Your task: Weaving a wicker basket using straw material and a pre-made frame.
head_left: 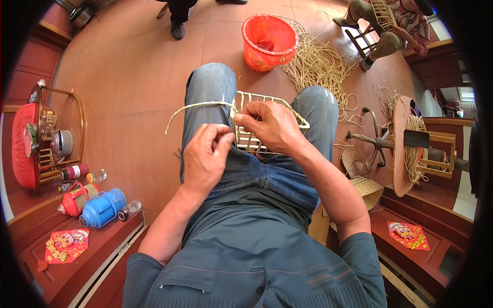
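Between my knees rests a small rack-like frame (pixel 306 124) with bars, partly wrapped in pale cord. At its left side my right hand (pixel 269 126) pinches a twisted cord (pixel 197 104) between thumb and forefinger. The loose end of this cord runs left across my left thigh and hangs past it. My left hand (pixel 205 154) is just below, over my left thigh beside the frame. Its fingers are curled with the thumb against them, and what they hold, if anything, is hidden.
A red bucket (pixel 251 51) and a heap of cord (pixel 318 64) lie ahead. Far right, a seated person (pixel 390 33) holds a slatted frame. A swivel-based stand (pixel 379 138) is at right. Blue (pixel 105 205) and red (pixel 77 197) thermoses stand left.
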Demonstrator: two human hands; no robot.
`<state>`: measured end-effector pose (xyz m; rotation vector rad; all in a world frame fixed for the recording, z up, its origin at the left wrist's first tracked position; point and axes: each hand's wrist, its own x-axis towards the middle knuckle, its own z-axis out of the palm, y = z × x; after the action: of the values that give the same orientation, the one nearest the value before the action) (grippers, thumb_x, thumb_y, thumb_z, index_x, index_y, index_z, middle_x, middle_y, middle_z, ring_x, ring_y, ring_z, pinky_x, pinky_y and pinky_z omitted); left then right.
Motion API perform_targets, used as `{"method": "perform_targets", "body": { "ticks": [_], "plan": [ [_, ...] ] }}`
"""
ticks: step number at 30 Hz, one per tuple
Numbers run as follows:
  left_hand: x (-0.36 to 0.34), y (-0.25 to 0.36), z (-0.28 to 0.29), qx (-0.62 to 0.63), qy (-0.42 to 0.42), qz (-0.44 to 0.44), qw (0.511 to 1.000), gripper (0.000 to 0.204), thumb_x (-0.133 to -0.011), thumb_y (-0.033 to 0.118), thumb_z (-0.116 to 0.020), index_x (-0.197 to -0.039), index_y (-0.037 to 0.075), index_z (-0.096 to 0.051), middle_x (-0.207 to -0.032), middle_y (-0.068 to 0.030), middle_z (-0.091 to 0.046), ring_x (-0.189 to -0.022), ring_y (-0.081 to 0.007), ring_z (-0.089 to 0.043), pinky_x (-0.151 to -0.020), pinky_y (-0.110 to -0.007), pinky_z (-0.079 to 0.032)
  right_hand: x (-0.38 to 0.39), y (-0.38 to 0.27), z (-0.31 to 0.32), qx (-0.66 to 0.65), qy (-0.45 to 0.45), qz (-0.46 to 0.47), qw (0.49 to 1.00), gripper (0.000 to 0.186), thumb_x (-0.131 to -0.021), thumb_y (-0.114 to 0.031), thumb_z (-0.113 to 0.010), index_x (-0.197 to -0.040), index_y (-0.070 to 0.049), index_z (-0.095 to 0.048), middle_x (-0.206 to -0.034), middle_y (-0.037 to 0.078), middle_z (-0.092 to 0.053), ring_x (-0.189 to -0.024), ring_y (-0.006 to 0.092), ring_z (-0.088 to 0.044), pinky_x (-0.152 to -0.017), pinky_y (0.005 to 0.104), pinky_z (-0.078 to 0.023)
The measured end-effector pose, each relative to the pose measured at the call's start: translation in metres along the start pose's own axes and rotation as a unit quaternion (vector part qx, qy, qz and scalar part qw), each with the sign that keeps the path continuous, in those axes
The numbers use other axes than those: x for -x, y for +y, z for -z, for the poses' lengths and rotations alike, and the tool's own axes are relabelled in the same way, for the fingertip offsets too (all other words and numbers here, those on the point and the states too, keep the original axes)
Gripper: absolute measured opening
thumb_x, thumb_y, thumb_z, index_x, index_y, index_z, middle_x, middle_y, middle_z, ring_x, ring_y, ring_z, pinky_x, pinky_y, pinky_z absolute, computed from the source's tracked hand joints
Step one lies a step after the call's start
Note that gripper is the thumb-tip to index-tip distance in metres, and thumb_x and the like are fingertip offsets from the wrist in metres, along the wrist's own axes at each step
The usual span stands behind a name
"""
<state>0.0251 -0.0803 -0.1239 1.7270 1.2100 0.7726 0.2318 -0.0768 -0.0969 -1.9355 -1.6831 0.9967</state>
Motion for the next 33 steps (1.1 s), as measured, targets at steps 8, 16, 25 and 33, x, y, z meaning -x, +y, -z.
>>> {"method": "perform_targets", "body": {
  "ticks": [8,16,25,33],
  "plan": [
    [-0.003,-0.006,-0.023,-0.143,0.046,-0.109,0.983,0.014,-0.095,0.013,-0.081,-0.094,0.004,-0.070,-0.083,-0.0082,-0.066,-0.068,-0.0206,-0.067,-0.063,-0.035,-0.052,-0.005,0.009,0.007,-0.072,-0.056,0.019,0.996,0.040,-0.101,-0.038,-0.072,-0.095,0.001,-0.077,-0.080,0.014,-0.073,-0.073,0.0231,-0.069,-0.071,0.0427,-0.053],
    [-0.006,-0.007,0.018,0.244,-0.126,0.110,0.955,0.028,-0.112,0.025,-0.066,-0.092,0.006,-0.062,-0.076,0.0095,-0.050,-0.070,-0.0004,-0.041,-0.060,-0.023,-0.033,0.011,0.009,-0.004,-0.049,0.027,0.071,0.996,0.025,-0.094,-0.021,-0.081,-0.110,-0.003,-0.077,-0.095,0.010,-0.078,-0.085,0.0192,-0.076,-0.079,0.0346,-0.061],
    [-0.024,-0.002,0.049,0.266,-0.145,0.121,0.945,0.026,-0.110,0.026,-0.069,-0.094,0.005,-0.067,-0.078,0.0107,-0.050,-0.071,-0.0003,-0.041,-0.061,-0.022,-0.031,0.013,0.012,-0.020,-0.063,0.120,0.138,0.981,0.021,-0.091,-0.021,-0.088,-0.102,-0.006,-0.078,-0.094,0.007,-0.079,-0.078,0.0173,-0.076,-0.070,0.0322,-0.061],
    [-0.073,0.007,0.074,0.122,-0.064,0.069,0.988,0.020,-0.105,0.020,-0.078,-0.094,0.006,-0.069,-0.080,0.0110,-0.055,-0.073,0.0001,-0.044,-0.062,-0.021,-0.033,0.013,0.009,-0.028,-0.009,0.184,0.142,0.973,0.020,-0.093,-0.027,-0.086,-0.092,-0.010,-0.076,-0.082,0.007,-0.073,-0.067,0.0210,-0.071,-0.059,0.0360,-0.054]
  ]
}}
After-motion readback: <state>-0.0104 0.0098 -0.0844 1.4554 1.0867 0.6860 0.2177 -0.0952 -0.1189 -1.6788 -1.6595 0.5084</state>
